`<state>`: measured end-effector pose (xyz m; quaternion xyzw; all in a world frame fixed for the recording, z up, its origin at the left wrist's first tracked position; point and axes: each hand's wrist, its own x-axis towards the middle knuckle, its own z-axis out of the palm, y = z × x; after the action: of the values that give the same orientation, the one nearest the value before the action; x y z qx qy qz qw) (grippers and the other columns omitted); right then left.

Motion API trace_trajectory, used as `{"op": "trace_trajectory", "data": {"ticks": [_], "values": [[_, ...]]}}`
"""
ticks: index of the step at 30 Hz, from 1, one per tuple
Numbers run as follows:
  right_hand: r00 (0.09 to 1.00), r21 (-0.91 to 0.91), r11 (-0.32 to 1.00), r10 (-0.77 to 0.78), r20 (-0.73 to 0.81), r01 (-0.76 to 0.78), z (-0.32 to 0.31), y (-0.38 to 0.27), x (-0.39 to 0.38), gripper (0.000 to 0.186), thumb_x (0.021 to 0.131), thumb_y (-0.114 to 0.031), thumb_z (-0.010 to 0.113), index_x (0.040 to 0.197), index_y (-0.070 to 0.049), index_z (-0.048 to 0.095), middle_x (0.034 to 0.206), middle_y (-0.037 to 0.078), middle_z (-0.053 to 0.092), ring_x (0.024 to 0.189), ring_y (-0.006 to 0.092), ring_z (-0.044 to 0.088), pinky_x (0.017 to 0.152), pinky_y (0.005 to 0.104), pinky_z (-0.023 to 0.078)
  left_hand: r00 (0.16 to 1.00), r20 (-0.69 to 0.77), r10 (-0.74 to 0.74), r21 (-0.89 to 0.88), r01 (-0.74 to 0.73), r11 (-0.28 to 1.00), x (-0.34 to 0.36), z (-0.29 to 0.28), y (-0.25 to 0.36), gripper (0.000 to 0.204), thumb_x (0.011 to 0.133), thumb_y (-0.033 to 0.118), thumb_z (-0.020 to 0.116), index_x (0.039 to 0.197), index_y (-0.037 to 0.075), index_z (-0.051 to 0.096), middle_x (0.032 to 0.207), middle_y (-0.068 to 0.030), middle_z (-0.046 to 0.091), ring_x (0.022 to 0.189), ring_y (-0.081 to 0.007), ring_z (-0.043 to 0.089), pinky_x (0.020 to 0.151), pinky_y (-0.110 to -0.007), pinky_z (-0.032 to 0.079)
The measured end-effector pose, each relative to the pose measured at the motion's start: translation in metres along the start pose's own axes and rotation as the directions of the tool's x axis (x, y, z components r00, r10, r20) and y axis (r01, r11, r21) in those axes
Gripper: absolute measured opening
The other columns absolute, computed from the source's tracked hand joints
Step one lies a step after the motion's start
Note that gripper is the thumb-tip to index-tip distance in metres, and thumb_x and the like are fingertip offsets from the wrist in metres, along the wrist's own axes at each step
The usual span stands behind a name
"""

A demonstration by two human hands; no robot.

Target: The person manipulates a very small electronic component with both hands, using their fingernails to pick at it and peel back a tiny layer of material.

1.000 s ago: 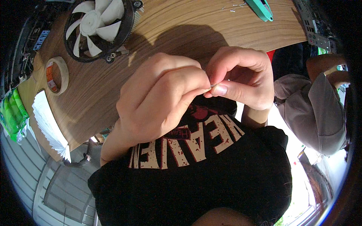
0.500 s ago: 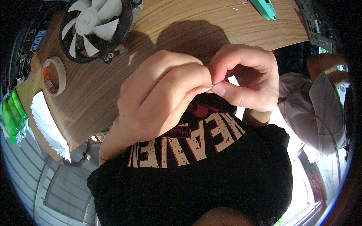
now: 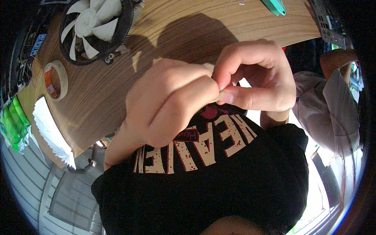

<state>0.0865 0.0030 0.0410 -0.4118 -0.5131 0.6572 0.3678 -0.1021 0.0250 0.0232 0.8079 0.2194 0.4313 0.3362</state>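
Note:
My left hand [image 3: 168, 102] and my right hand [image 3: 258, 74] meet in front of my chest, near the table's edge. The fingers of my left hand are curled inward, and their tips are mostly hidden behind its back. Thumb and forefinger of my right hand pinch together right against the left fingertips. A tiny thin piece between the two pinches is almost wholly covered, too small to name.
On the wooden table [image 3: 184, 35] a white-bladed cooling fan [image 3: 84, 25] lies at far left. Nearer are a tape roll [image 3: 62, 80], fanned papers [image 3: 51, 129] and a green packet [image 3: 15, 121]. A teal handle [image 3: 276, 7] lies far right; another person [image 3: 325, 105] sits at right.
My left hand has turned slightly, its knuckles lower and its back more toward view. My right hand has shifted a little to the right. Less of the tiny piece shows.

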Motion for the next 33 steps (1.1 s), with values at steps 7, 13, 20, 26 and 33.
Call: {"op": "trace_trajectory", "data": {"ticks": [7, 13, 20, 26, 33], "values": [[0.952, 0.344, 0.889, 0.301, 0.056, -0.301, 0.009, -0.003, 0.002, 0.010, 0.065, 0.009, 0.063, 0.074, 0.007, 0.058, 0.068, 0.010, 0.058, 0.061, 0.0150, 0.061, 0.054, 0.0206, 0.049, 0.982, -0.056, 0.181, 0.218, -0.165, 0.962, -0.008, 0.004, -0.003, 0.017, 0.075, -0.004, 0.062, 0.084, 0.004, 0.051, 0.077, -0.0083, 0.055, 0.063, -0.0208, 0.056, 0.056, -0.030, 0.050], [0.929, 0.273, 0.888, 0.361, 0.085, -0.370, 0.008, -0.003, 0.003, 0.009, 0.068, 0.006, 0.064, 0.075, 0.006, 0.059, 0.070, 0.009, 0.060, 0.060, 0.0133, 0.060, 0.054, 0.0206, 0.049, 0.961, -0.005, 0.277, 0.201, -0.270, 0.942, -0.010, 0.000, -0.011, 0.016, 0.074, 0.000, 0.064, 0.085, 0.002, 0.053, 0.078, -0.0097, 0.056, 0.065, -0.0212, 0.057, 0.055, -0.031, 0.051], [0.999, -0.403, 0.915, -0.038, 0.007, 0.037, 0.007, -0.011, 0.001, 0.011, 0.065, 0.004, 0.064, 0.075, 0.002, 0.060, 0.070, 0.006, 0.059, 0.060, 0.0118, 0.059, 0.051, 0.0212, 0.047, 0.994, -0.010, 0.110, 0.086, -0.108, 0.990, -0.010, -0.002, -0.013, 0.012, 0.075, -0.002, 0.063, 0.084, 0.003, 0.056, 0.077, -0.0088, 0.058, 0.065, -0.0197, 0.057, 0.059, -0.029, 0.047], [0.996, -0.412, 0.907, -0.092, 0.014, 0.090, 0.006, -0.008, 0.004, 0.012, 0.065, 0.004, 0.065, 0.076, 0.002, 0.060, 0.073, 0.006, 0.058, 0.061, 0.0120, 0.058, 0.053, 0.0217, 0.047, 0.997, 0.011, -0.070, -0.019, 0.070, 0.997, -0.003, -0.006, -0.009, 0.021, 0.065, -0.007, 0.068, 0.083, 0.001, 0.059, 0.078, -0.0107, 0.061, 0.067, -0.0199, 0.060, 0.057, -0.026, 0.049], [0.990, -0.247, 0.959, -0.139, 0.014, 0.138, 0.006, -0.002, 0.002, 0.013, 0.066, 0.004, 0.065, 0.078, 0.002, 0.060, 0.078, 0.010, 0.057, 0.070, 0.0151, 0.059, 0.060, 0.0231, 0.047, 0.990, -0.047, -0.135, -0.112, 0.129, 0.985, -0.002, -0.004, -0.006, 0.022, 0.065, -0.006, 0.068, 0.083, 0.002, 0.060, 0.078, -0.0101, 0.061, 0.070, -0.0200, 0.060, 0.060, -0.026, 0.049]]}}
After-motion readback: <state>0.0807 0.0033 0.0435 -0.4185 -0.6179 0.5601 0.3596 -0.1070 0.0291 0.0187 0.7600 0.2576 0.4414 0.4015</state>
